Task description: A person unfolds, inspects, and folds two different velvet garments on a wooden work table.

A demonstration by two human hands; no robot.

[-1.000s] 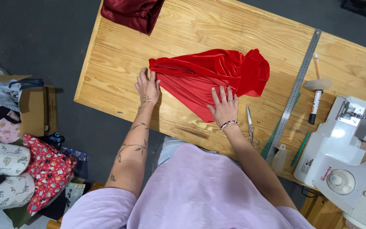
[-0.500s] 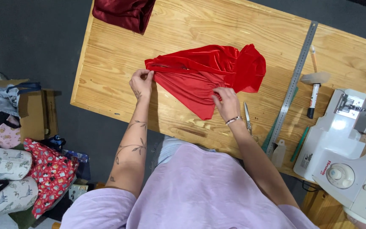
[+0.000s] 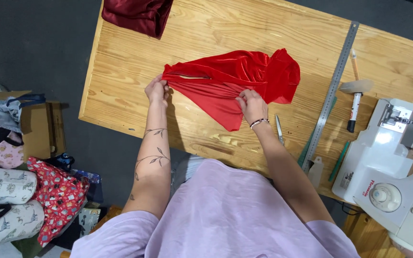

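Red cloth [image 3: 230,81] lies between dark folded fabric [image 3: 137,14] and steel ruler [image 3: 331,93].

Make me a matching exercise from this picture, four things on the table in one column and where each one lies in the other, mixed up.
Things:
1. bright red cloth
2. dark red cloth
3. metal ruler
4. sewing machine

Places:
A. at the table's far left corner
B. at the table's right end, near the person
C. mid-table, gripped by the left hand and right hand
D. lying lengthwise across the table, right of the bright cloth

Pairs: 1-C, 2-A, 3-D, 4-B
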